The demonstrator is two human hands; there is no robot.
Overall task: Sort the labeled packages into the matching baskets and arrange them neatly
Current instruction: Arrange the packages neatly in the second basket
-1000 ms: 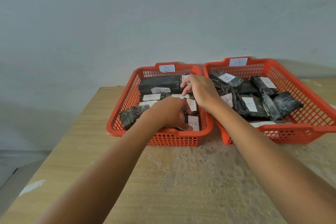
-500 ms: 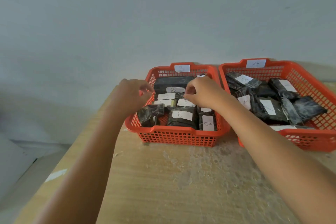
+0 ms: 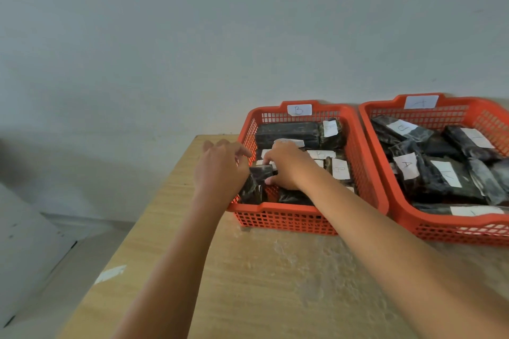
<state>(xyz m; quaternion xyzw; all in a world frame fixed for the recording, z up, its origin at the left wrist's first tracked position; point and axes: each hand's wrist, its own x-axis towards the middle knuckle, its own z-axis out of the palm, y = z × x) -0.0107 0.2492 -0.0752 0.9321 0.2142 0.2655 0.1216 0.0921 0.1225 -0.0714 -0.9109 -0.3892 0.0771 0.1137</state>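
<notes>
- Two orange baskets are sitting side by side on the wooden desk [image 3: 275,283], against the wall.
- Left basket [image 3: 286,219] is carrying a white tag reading "B" [image 3: 299,110] on its far rim; right basket [image 3: 454,228] is carrying a tag that looks like "A" [image 3: 421,102], blurry.
- Dark wrapped packages are lying in both baskets, each with a white slip. In the right basket one slip is reading "A" [image 3: 406,165]; the others there are too blurred to call. In the left basket, slips look like "B" but are smeared.
- Left hand [image 3: 220,170] is reaching over the left basket's near-left corner, fingers curled onto a dark package [image 3: 260,173] standing tilted there.
- Right hand [image 3: 286,165] is palm-down inside the same basket, fingers closing on that package from the other side.
- Both forearms are stretching forward across the desk.
</notes>
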